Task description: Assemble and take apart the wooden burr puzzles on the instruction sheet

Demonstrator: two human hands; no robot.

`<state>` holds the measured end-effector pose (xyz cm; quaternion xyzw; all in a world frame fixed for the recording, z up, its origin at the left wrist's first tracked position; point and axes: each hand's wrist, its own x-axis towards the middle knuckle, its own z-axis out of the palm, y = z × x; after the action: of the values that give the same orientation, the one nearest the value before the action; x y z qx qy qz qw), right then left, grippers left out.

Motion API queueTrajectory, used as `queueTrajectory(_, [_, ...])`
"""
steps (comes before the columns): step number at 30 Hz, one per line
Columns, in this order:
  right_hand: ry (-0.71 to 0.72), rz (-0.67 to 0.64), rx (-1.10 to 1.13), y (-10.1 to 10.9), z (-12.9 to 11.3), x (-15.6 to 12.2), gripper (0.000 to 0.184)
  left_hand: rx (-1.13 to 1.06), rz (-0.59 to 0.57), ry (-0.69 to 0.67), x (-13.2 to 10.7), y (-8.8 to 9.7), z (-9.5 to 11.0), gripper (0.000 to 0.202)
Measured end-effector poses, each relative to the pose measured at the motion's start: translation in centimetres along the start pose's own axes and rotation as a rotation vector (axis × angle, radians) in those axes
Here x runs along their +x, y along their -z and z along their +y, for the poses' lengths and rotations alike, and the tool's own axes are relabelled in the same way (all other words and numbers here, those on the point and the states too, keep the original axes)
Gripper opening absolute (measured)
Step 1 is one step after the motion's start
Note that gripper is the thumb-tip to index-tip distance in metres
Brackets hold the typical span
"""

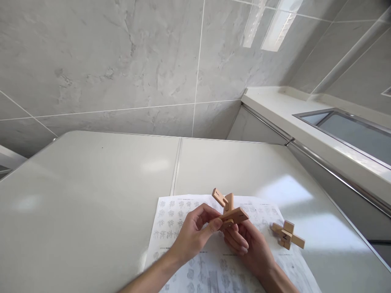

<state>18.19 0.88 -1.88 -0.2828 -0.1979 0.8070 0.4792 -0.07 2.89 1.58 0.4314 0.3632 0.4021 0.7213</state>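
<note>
I see the left hand (194, 232) pinching wooden puzzle bars (236, 216), probably light, stiff, best gripped where they cross, right hand (254, 249) half-curled beneath, hold unclear.

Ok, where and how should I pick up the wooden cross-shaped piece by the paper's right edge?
I'd pinch the wooden cross-shaped piece at its middle, where the bars meet, coming from above with the right hand, the nearer one. Bars jut out to several sides, but its upper side lies uncovered, so a grip there should likely be balanced.
</note>
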Motion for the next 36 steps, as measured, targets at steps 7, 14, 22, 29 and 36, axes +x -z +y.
queueTrajectory(7, [0.015,0.094,0.008,0.2,-0.4,0.1,0.042,-0.110,-0.038,0.018,-0.1,-0.3,0.5,0.032])
queueTrajectory(14, [0.024,0.126,0.180,0.9,-1.4,0.4,0.033,0.054,-0.008,-0.026,0.1,0.3,0.5,0.030])
queueTrajectory(22, [0.046,0.060,0.152,0.1,-1.6,0.4,0.032,0.417,0.334,-0.168,1.4,3.8,2.4,0.030])
queueTrajectory(29, [0.026,0.028,0.097,0.2,-1.7,0.6,0.034,0.736,0.524,-0.283,2.4,6.8,2.9,0.027])
queueTrajectory(36, [0.017,0.013,0.097,0.0,-1.7,0.4,0.036,1.073,0.397,-0.401,2.2,7.3,2.0,0.018])
